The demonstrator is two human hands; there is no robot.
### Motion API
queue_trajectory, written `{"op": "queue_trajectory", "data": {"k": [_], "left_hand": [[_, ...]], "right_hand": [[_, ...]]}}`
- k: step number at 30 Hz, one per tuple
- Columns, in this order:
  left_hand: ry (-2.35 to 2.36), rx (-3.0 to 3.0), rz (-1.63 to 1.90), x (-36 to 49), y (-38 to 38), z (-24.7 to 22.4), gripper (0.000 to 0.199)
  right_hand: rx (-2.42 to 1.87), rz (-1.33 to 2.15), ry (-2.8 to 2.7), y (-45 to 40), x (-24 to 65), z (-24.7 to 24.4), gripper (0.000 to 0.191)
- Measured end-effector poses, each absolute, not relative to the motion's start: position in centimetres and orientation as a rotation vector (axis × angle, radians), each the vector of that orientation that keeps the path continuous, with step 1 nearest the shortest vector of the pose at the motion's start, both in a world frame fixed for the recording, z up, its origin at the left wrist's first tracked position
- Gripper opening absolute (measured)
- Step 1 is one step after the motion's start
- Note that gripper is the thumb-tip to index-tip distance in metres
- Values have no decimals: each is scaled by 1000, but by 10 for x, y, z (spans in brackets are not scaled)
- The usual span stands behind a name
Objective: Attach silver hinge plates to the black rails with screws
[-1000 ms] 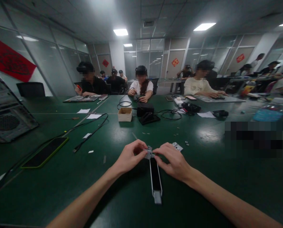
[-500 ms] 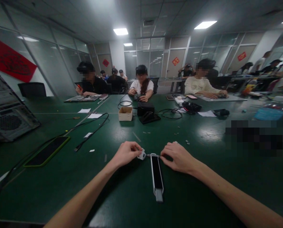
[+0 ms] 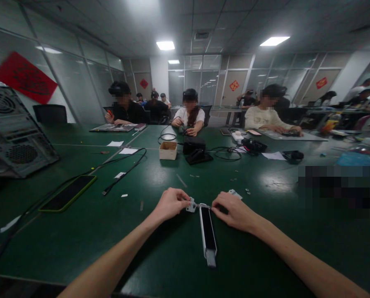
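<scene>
My left hand point(image 3: 173, 203) is closed in a pinch on a small pale metal bracket point(image 3: 191, 205) with holes. From the bracket a thin metal rod point(image 3: 198, 205) runs to the right, across the far end of a long, narrow white-edged piece point(image 3: 207, 231) with a black face. My right hand point(image 3: 233, 210) is closed around the rod's other end; its fingertips partly hide it. A grey tab point(image 3: 211, 258) sticks out of the long piece's near end. Just beyond my right hand, a second pale metal plate point(image 3: 235, 194) is partly covered by the fingers.
Small rings point(image 3: 247, 191) lie beyond my right hand. A phone point(image 3: 68, 193), a black cable point(image 3: 122, 174) and a computer case point(image 3: 18, 138) are on the left. Farther back stand a cardboard box point(image 3: 168, 151) and a black device point(image 3: 194, 145). Several people sit across the table.
The camera view has turned slightly left, so everything sits a little farther right. More of the metal plate beyond my right hand shows. Both hands keep their grips.
</scene>
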State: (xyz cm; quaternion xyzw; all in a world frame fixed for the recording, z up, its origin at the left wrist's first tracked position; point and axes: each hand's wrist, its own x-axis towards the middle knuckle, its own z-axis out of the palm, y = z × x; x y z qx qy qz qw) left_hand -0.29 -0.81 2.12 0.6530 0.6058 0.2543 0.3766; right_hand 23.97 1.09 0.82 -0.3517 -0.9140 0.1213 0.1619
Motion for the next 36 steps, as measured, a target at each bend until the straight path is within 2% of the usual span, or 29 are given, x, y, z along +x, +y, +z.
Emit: {"op": "queue_trajectory", "data": {"k": [15,20,25,31,36], "left_hand": [[1426,2573,418,-3,-13,18,10],[1416,2590,422,0,-16,20,12],[1420,2560,425,3,-16,19,14],[1431,2547,440,2,-14,14,11],[1425,2547,467,0,-14,9,10]], "right_hand": [[-937,174,-2652,14,245,19,18],[-1286,-23,-2633,26,268,32,31],[-1562,87,-2610,31,283,30,38],[-1623,32,-2488,37,287,16,35],[-1633,98,-2495,41,286,16,21]]}}
